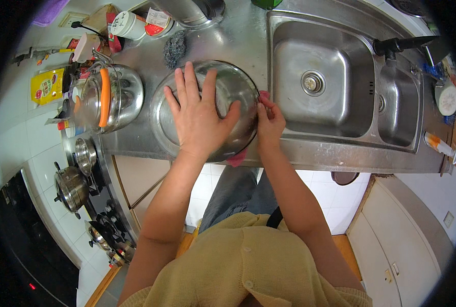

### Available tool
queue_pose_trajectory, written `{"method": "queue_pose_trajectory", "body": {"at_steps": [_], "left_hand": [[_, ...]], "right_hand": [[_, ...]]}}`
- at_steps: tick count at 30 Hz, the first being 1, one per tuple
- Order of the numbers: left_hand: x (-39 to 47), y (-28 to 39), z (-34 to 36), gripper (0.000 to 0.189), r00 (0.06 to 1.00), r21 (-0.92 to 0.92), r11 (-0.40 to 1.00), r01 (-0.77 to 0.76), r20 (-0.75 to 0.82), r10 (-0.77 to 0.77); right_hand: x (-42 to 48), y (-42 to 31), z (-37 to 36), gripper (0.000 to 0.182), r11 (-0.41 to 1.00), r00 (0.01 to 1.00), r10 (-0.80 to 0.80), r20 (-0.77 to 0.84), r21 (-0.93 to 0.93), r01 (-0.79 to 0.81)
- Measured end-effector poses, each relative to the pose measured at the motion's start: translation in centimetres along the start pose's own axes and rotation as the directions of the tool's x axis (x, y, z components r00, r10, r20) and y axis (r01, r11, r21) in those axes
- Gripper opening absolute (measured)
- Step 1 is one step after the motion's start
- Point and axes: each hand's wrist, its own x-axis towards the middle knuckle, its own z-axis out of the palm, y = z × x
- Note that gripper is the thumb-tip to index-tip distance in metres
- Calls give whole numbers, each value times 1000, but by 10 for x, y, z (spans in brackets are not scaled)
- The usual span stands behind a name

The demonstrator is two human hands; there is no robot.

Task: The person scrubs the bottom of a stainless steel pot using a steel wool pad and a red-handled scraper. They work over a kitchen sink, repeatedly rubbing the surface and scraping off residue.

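A round stainless steel basin (pixel 237 82) rests on the metal counter before me; I cannot tell which way up it is. Palm down, my left hand (pixel 199 115) lies on it with fingers spread. At the basin's right edge, my right hand (pixel 271 122) has its fingers closed on a pink cloth (pixel 264 93). More of that cloth shows under the basin's near edge, and the rest is hidden beneath it. Just beyond the basin, close to my left fingertips, sits a dark steel-wool scourer (pixel 174 49).
To the right is a double steel sink (pixel 276 53) with a black faucet (pixel 389 47). A glass kettle with an orange handle (pixel 104 98) stands left, near white tubs (pixel 128 25) and a yellow packet (pixel 48 87). Pots (pixel 71 188) sit on the stove at far left.
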Motion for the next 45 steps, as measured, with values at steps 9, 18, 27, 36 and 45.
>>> {"method": "queue_pose_trajectory", "body": {"at_steps": [9, 18, 27, 36, 45], "left_hand": [[0, 1, -2, 75, 1000, 1, 1000, 2, 7, -2], [0, 0, -3, 73, 1000, -22, 1000, 8, -3, -8], [0, 0, -4, 72, 1000, -35, 999, 21, -5, -21], [1, 1, -4, 72, 1000, -37, 999, 24, -6, -24], [1, 3, -6, 72, 998, -38, 998, 52, 29, -51]], "right_hand": [[23, -8, 12, 21, 999, 999, -35, 6, 21, 35], [6, -9, -5, 21, 998, 1000, -2, 21, -58, 3], [15, -9, 1, 19, 993, 997, -72, 21, -90, 74], [19, -19, -14, 23, 968, 988, -33, 150, -242, 69], [30, -33, -15, 22, 802, 974, -73, 213, -569, 185]]}}
